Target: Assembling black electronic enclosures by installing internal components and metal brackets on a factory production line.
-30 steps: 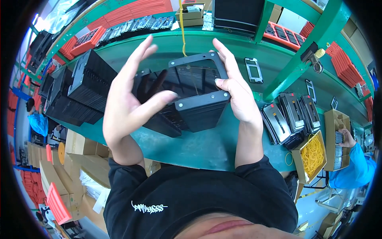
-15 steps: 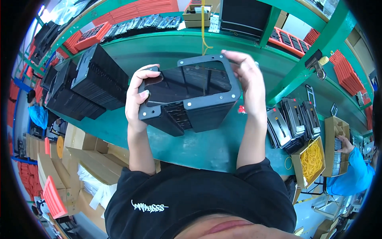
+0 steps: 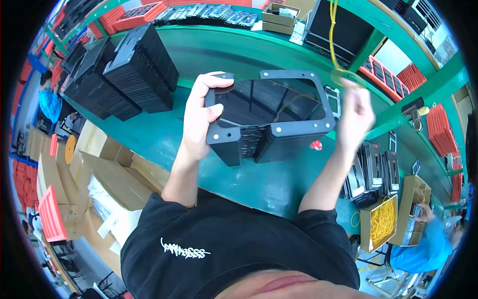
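My left hand (image 3: pixel 200 114) is closed round the left end of a stack of black frames (image 3: pixel 298 127), thumb on top. The stack is tilted above the bench, with a glossy dark panel (image 3: pixel 269 102) inside its top frame. My right hand (image 3: pixel 356 115) is off the stack, raised beyond its right end. Its curled fingers, blurred by motion, meet the lower end of a yellow rubber band (image 3: pixel 332 37) hanging from above. Part of that lower end is hidden at the fingertips. A small red item (image 3: pixel 316 145) shows beside the stack's right end.
Tall black stacks (image 3: pixel 142 70) stand at the left of the green bench (image 3: pixel 269 187). To the right are more flat frames (image 3: pixel 371 167), a box of yellow rubber bands (image 3: pixel 366 229) and a green post (image 3: pixel 398 117). A co-worker's blue sleeve (image 3: pixel 423 251) reaches in at far right.
My right hand has let go of the stack's right end and moved up to the hanging yellow rubber band. The left hand still holds the stack. The whole view has shifted.
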A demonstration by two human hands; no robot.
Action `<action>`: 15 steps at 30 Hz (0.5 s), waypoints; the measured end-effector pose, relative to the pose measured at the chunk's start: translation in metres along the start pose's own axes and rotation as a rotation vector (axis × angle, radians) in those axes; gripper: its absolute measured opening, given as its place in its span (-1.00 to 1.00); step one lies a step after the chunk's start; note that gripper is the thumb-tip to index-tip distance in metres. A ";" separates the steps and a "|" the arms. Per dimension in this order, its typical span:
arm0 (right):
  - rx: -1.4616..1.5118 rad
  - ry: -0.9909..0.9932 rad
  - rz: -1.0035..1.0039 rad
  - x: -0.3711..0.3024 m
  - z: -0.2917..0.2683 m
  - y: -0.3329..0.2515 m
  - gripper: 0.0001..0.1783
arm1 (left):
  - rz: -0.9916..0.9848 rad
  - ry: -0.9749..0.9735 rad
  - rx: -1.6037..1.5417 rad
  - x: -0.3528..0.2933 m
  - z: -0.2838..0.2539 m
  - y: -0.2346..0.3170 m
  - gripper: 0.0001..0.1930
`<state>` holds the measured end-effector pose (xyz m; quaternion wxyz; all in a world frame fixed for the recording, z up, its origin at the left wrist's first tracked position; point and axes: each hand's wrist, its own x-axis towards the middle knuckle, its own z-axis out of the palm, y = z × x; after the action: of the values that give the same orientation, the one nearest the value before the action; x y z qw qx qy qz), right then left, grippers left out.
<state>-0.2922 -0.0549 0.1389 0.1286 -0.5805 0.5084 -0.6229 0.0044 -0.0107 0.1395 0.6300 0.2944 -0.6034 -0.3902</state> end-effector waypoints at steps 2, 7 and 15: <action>0.690 -0.068 -0.204 -0.014 -0.023 -0.014 -0.75 | 0.001 0.014 -0.017 -0.001 0.000 0.000 -0.50; 0.587 -0.579 -0.541 -0.042 -0.027 -0.077 -0.78 | 0.017 -0.004 -0.025 0.002 0.002 -0.004 -0.50; -0.256 -0.533 -0.880 -0.050 0.008 -0.093 -0.60 | 0.193 -0.147 0.259 0.007 -0.023 -0.008 -0.51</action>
<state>-0.2311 0.0206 0.1804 -0.0922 -0.8882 0.2385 -0.3816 0.0256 -0.0229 0.1347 0.5756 0.2843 -0.7185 -0.2675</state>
